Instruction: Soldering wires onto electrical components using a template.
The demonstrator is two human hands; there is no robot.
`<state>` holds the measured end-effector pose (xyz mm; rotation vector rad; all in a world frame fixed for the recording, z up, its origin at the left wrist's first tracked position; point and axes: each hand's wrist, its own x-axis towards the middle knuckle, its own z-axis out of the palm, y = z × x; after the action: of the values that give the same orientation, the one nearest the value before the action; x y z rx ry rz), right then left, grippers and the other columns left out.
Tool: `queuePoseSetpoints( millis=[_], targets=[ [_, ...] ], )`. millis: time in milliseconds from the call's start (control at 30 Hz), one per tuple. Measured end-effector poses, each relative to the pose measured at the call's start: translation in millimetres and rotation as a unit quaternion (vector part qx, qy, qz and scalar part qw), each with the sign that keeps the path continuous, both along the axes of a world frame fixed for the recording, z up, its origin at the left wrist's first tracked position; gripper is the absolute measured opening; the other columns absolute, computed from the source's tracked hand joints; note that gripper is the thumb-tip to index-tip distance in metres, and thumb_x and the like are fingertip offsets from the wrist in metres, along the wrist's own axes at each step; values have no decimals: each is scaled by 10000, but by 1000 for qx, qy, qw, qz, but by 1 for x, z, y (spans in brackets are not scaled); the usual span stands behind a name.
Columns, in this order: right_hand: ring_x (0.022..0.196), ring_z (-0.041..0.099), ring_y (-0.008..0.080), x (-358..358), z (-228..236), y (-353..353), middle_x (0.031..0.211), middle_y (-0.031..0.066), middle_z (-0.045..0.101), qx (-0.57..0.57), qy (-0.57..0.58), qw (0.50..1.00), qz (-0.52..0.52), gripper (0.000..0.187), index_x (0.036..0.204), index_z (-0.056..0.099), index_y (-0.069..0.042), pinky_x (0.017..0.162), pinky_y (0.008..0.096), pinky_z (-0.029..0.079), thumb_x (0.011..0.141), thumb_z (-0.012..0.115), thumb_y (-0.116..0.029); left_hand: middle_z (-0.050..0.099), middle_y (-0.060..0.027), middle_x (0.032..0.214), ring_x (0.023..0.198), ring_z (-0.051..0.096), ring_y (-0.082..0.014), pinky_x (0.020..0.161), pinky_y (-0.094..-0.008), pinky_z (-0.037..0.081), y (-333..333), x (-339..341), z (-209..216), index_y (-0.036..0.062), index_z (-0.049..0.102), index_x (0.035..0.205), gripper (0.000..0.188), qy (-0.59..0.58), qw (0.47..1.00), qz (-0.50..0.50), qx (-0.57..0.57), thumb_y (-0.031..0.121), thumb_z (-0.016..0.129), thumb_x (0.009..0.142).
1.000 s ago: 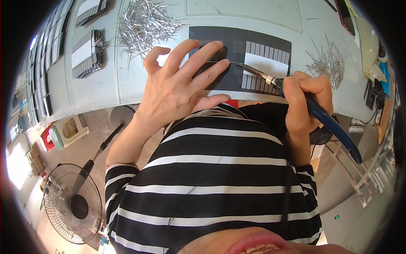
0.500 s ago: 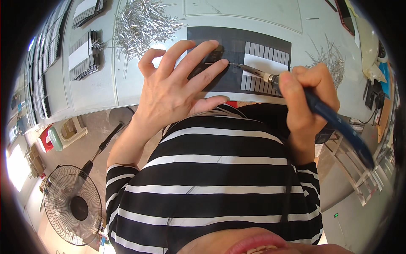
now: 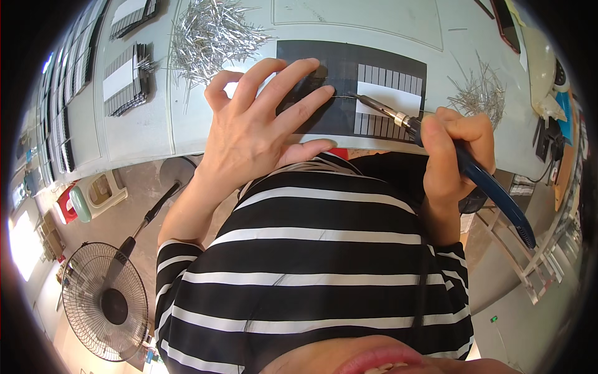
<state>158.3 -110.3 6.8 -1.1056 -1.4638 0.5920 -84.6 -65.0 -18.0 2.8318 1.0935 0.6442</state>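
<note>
My left hand [image 3: 255, 128] lies with its fingers spread over a dark rectangular board [image 3: 302, 53], its index fingertip pressing near a thin wire-like strip [image 3: 344, 97]. In my right hand [image 3: 458, 146] is a soldering iron [image 3: 402, 118] with a dark blue handle, gripped like a pen. The iron's tip points left and rests at or just above the strip, a short way right of my left fingertip. At the board's right part lies a piece with grey stripes and a white middle band [image 3: 389, 96], partly beneath the iron. What lies under my left palm is hidden.
A big heap of silvery strips [image 3: 215, 37] is at the back left, a smaller one [image 3: 479, 96] at the right. Stacks of striped pieces [image 3: 124, 81] stand on the table's left. A fan [image 3: 106, 302] stands on the floor at the lower left.
The soldering iron's tip has moved a little right, away from my left index fingertip, baring a short length of the strip. My left hand has hardly moved.
</note>
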Motion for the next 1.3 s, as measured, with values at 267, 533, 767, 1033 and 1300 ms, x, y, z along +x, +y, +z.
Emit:
queuePoseSetpoints(
  millis=[267, 533, 767, 1033, 1300],
  targets=[
    [459, 315, 20, 2, -3, 0, 511, -25, 410, 13, 9, 1000, -16, 245, 749, 473, -17, 429, 225, 211, 816, 693, 67, 562, 20, 1319, 1167, 509, -179, 978, -432, 236, 0, 1, -1, 221, 686, 1163, 525, -14, 1000, 3, -3, 605, 658, 806],
    [647, 513, 134, 13, -12, -1, 785, 147, 591, 79, 55, 974, -204, 208, 992, 490, 23, 587, 247, 416, 893, 669, -16, 565, -32, 1348, 1182, 496, -231, 1000, -401, 272, 1, -7, 3, 196, 685, 1225, 585, -1, 1000, -5, -2, 587, 694, 789],
    [664, 566, 140, 34, -41, -8, 785, 134, 613, 117, -28, 957, -263, 282, 1083, 502, 20, 614, 261, 474, 910, 696, -89, 492, -120, 1421, 1271, 466, -324, 1073, -475, 305, 14, 44, 15, 116, 545, 1370, 759, -93, 985, -111, -98, 455, 780, 733],
    [623, 555, 105, 32, -42, -11, 737, 91, 601, 88, 31, 953, -287, 220, 1046, 537, 31, 581, 221, 450, 876, 667, -19, 545, -96, 1380, 1279, 483, -286, 1107, -502, 278, 8, 70, 6, 89, 503, 1390, 734, -29, 990, -119, -75, 448, 738, 794],
    [624, 538, 94, 29, -49, -9, 725, 73, 588, 83, 110, 949, -283, 193, 1041, 542, 13, 588, 209, 426, 884, 652, -12, 492, -146, 1433, 1334, 452, -310, 1135, -532, 241, 2, 57, 17, 131, 442, 1456, 868, 30, 988, -112, -97, 434, 795, 722]
  ],
)
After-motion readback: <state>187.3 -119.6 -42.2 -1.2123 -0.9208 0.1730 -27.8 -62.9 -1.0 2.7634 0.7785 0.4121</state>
